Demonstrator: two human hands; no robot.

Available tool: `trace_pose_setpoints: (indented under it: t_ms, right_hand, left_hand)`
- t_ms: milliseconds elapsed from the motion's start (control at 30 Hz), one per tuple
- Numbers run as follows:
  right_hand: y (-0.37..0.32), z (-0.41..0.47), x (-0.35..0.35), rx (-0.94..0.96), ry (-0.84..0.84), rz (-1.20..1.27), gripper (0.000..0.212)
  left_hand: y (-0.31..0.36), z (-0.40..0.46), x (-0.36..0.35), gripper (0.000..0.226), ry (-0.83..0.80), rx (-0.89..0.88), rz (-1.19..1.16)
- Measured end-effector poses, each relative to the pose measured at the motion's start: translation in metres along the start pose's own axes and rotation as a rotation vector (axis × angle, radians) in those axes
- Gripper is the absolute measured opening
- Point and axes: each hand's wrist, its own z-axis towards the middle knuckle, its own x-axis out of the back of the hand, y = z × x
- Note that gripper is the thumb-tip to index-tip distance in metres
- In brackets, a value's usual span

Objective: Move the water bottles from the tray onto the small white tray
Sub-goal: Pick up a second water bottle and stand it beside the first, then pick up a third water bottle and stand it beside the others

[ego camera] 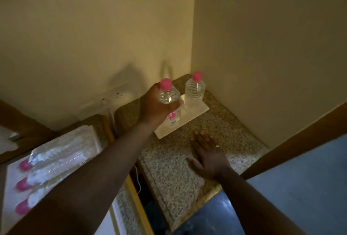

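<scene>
My left hand (156,106) grips a clear water bottle (170,101) with a pink cap, upright over the near half of the small white tray (201,109). I cannot tell whether its base touches the tray. A second pink-capped bottle (194,91) stands upright on the tray's far end, close to the wall corner. My right hand (208,154) lies flat, fingers spread, on the speckled granite counter (174,169) just in front of the tray. At the lower left, three more bottles (56,161) lie on their sides on a larger white tray (11,174), pink caps toward me.
Walls close the corner behind and to the right of the small tray. A white cable (110,110) runs down from a wall socket into the gap between the two counters. A brown wooden edge (293,140) borders the counter on the right, with blue floor below.
</scene>
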Motion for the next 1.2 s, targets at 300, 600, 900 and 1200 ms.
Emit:
trace_pose_setpoints:
  t_ms: [300,600,900,1200]
  right_hand:
    - [0.006,0.001,-0.006,0.001,0.047,0.019,0.073]
    - [0.006,0.000,-0.003,-0.008,0.043,0.009,0.074]
    - [0.003,0.000,-0.004,-0.027,0.022,-0.008,0.075]
    - [-0.056,-0.011,-0.027,0.020,-0.020,-0.047,0.078]
  left_hand:
    - [-0.022,0.042,-0.057,0.056,-0.055,-0.010,0.099]
    - [-0.021,0.042,-0.061,0.068,-0.069,-0.032,0.083]
    - [-0.037,0.000,-0.015,0.111,-0.267,0.044,0.325]
    - [-0.112,-0.130,0.103,0.115,-0.228,-0.076,1.003]
